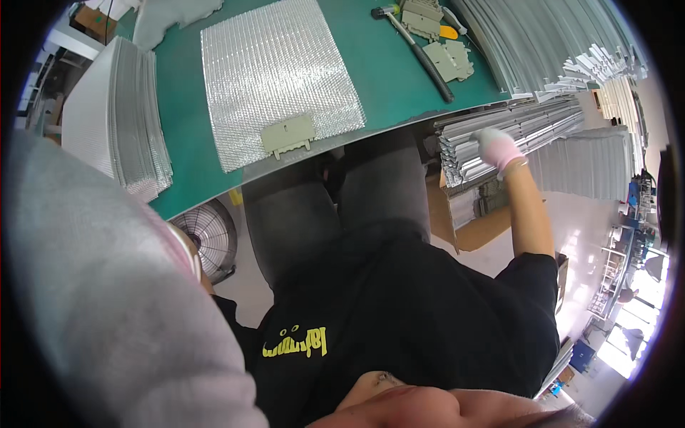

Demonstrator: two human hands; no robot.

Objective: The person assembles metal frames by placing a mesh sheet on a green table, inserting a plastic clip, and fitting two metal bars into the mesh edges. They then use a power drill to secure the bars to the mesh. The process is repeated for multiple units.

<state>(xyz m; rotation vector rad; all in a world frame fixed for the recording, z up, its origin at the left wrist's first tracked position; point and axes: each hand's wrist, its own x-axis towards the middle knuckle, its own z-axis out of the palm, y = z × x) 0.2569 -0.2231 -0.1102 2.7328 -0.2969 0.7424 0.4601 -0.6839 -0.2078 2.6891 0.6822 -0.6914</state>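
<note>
My left hand (121, 285), in a pale grey glove with a pink cuff, is raised very close to the camera and fills the lower left. How its fingers are set cannot be made out. My right hand (497, 148), in a white glove with a pink cuff, is at the end of a stack of silver metal strips (542, 127) below the table edge. Its fingers look curled together; what they hold, if anything, is too small to tell. On the green table (182, 153) lies a silver ribbed sheet (275, 71), with a grey-green plastic piece (288, 135) on its near edge.
A hammer (421, 57) and more grey-green plastic pieces (448, 60) lie at the table's right. Stacked pale sheets (114, 114) stand on the left; long grey strips (549, 36) are piled at far right. Below are a floor fan (207, 239) and a cardboard box (481, 232).
</note>
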